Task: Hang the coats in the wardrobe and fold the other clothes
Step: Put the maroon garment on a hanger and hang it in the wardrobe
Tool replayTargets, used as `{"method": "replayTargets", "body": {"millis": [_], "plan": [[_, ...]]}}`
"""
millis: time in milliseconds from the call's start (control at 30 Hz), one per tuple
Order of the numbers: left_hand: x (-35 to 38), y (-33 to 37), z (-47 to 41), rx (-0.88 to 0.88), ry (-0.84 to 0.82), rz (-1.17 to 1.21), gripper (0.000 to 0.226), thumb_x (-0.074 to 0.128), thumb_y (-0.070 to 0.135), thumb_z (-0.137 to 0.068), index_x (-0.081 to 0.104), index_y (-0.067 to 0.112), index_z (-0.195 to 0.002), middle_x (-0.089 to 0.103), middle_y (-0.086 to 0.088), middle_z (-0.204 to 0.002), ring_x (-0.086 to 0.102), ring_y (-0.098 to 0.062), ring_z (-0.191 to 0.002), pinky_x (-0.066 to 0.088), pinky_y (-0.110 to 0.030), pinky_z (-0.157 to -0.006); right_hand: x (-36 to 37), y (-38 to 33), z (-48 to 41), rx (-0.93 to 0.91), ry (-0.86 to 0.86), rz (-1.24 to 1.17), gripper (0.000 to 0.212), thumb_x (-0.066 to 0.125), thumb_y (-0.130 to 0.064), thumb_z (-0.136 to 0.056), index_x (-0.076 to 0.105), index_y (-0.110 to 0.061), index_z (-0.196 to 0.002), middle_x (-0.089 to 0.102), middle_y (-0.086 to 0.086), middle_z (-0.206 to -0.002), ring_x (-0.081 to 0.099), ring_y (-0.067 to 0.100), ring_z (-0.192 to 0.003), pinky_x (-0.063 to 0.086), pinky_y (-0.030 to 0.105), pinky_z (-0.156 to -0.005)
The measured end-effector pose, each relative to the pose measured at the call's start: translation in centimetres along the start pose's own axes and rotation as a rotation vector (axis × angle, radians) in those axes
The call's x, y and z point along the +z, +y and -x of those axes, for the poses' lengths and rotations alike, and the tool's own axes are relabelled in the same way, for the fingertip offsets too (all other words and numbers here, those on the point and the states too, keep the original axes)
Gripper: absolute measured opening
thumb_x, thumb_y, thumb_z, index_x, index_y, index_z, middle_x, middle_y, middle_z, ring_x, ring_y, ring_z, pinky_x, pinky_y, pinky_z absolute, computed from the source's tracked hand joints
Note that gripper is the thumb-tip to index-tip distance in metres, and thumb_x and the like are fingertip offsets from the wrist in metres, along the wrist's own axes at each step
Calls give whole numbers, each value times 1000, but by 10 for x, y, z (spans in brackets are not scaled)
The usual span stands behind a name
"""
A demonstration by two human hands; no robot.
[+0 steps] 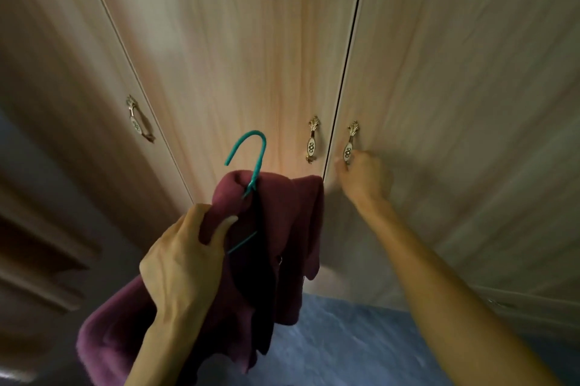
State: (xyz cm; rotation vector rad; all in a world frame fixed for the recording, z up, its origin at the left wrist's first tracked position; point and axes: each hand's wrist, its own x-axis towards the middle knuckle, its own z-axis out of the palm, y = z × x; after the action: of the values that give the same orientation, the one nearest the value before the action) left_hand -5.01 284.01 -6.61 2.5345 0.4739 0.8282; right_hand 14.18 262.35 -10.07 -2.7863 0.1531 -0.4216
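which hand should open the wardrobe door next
Right. The right hand grips the right door's handle; the left hand is busy holding the maroon coat on its teal hanger.

Entry: home interior, by a wardrobe (219,40). I log: three tall pale wood-grain doors (455,71) filling the far view; ornate brass handles (312,139) with white floral inlays, one left, two together at right; mottled blue floor (361,338) near. Which room, I cannot tell.
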Motion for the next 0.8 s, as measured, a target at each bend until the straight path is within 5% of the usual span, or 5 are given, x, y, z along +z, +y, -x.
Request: {"method": "replayTargets", "body": {"millis": [167,500,800], "plan": [[1,4,-18,3,-20,2,24,70,45,-76,60,24,-82,58,3,-60,58,-28,-55,34,-27,-51,13,6,-24,155,65,-118,40,48,-49,-91,63,-16,-106,70,11,-93,65,32,-87,42,31,-66],[-6,9,-31,-8,-57,44,21,68,46,-77,57,28,-82,41,18,-58,42,-14,-55,29,-27,-55,21,6,-29,119,60,-181,27,55,-38,-92,64,-23,-113,71,9,-90,66,32,-87,49,34,-72],[-50,-17,-18,64,-16,62,22,71,41,-77,61,23,-84,62,-3,-65,63,-35,-68,29,-29,-58,-4,26,56,89,92,-214,22,56,-38,-90,68,-22,-100,72,1,-84,67,26,-79,49,30,-65]]}}
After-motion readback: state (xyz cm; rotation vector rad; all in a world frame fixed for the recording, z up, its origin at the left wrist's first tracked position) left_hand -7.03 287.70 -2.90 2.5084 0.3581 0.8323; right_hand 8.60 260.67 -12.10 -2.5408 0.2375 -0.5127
